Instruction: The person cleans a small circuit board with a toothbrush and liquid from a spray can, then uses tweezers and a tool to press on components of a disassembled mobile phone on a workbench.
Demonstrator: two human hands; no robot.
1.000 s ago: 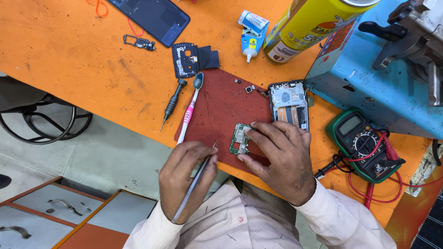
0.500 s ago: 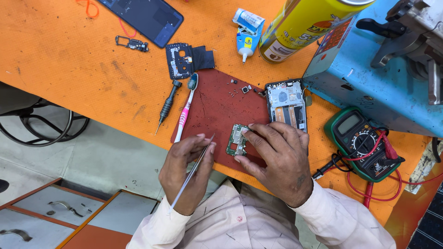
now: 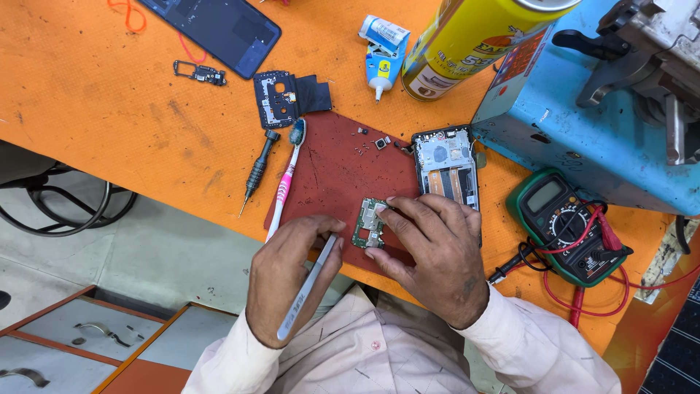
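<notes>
My left hand (image 3: 286, 277) grips a pair of silver tweezers (image 3: 306, 289), their tip close to a small green circuit board (image 3: 367, 225). The board lies on a dark red work mat (image 3: 343, 175) at the orange table's near edge. My right hand (image 3: 430, 255) presses its fingertips on the board's right side and holds it flat. An opened phone body (image 3: 445, 164) lies just beyond my right hand at the mat's right edge.
A pink toothbrush (image 3: 286, 179) and a small screwdriver (image 3: 255, 171) lie left of the mat. A black phone frame part (image 3: 281, 96), a dark phone panel (image 3: 219, 25), a glue tube (image 3: 380, 51) and a yellow spray can (image 3: 467, 40) sit farther back. A green multimeter (image 3: 565, 222) and a blue machine (image 3: 583, 109) stand right.
My left hand has risen from below the table edge and brought the tweezers' tip up beside the circuit board. My right hand has stayed on the board.
</notes>
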